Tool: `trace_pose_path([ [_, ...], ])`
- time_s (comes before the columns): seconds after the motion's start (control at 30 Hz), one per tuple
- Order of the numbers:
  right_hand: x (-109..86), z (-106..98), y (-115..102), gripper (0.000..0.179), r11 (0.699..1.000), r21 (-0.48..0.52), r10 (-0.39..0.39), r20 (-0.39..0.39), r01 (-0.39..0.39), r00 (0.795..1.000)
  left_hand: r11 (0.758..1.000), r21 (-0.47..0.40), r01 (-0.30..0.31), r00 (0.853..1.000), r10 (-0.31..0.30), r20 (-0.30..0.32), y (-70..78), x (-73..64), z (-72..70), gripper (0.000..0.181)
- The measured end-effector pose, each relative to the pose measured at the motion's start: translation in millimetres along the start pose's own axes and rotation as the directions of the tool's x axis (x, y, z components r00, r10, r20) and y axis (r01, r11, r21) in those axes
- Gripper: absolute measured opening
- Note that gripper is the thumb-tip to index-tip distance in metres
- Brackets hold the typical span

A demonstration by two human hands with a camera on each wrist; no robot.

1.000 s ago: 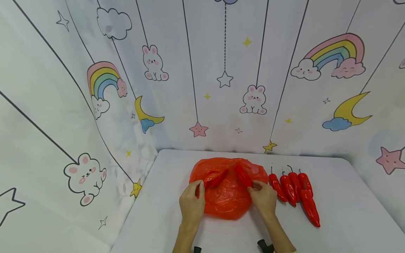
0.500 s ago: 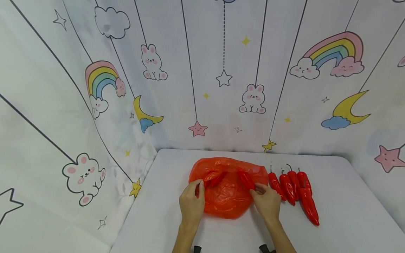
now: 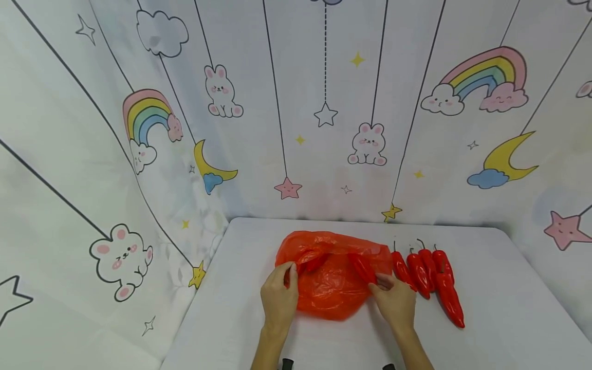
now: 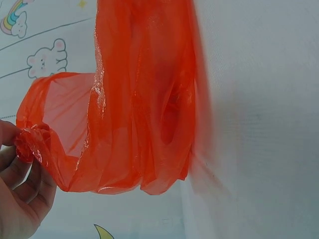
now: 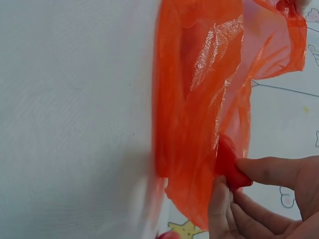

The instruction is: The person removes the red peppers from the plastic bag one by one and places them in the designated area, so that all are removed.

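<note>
An orange-red plastic bag (image 3: 330, 298) lies on the white table, its mouth partly spread. My left hand (image 3: 280, 290) pinches a bunched part of its edge on the left; in the left wrist view this crumpled plastic (image 4: 34, 144) sits between thumb and fingers. On the right side of the mouth, my right hand (image 3: 395, 300) pinches the lower end of a red chili pepper (image 3: 363, 267). The right wrist view shows the pepper's blunt end (image 5: 232, 167) between thumb and fingers, with its other end behind the bag's plastic.
Several red chili peppers (image 3: 430, 272) with thin stems lie to the right of the bag, close to my right hand. A cartoon-printed curtain (image 3: 259, 128) rises behind the table. Dark objects (image 3: 288, 364) show at the bottom edge between the forearms.
My right hand has moved a little right and down, and the pepper's visible end moved with it. The left hand keeps its grip on the bag almost unmoved.
</note>
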State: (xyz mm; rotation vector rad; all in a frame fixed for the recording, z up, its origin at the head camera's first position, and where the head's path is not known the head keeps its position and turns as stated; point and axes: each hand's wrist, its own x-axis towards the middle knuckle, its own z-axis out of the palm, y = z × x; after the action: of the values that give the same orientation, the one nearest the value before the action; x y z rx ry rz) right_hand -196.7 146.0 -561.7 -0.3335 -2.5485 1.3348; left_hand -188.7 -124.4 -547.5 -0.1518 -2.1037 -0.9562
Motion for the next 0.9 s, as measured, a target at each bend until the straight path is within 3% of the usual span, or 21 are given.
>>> trace_pose_path([
  [0.37,-8.5,-9.5,2.0,0.043,0.995,-0.012,0.099,0.021,-0.099,0.995,1.0,-0.009,0.003,1.0,-0.003,-0.004,-2.0,0.2,0.4,0.015],
  [0.9,-24.3,-24.3,7.2,0.047,0.989,-0.05,0.137,0.007,-0.136,0.991,1.0,-0.011,0.006,1.0,-0.006,-0.009,-1.2,1.2,-1.2,0.015],
])
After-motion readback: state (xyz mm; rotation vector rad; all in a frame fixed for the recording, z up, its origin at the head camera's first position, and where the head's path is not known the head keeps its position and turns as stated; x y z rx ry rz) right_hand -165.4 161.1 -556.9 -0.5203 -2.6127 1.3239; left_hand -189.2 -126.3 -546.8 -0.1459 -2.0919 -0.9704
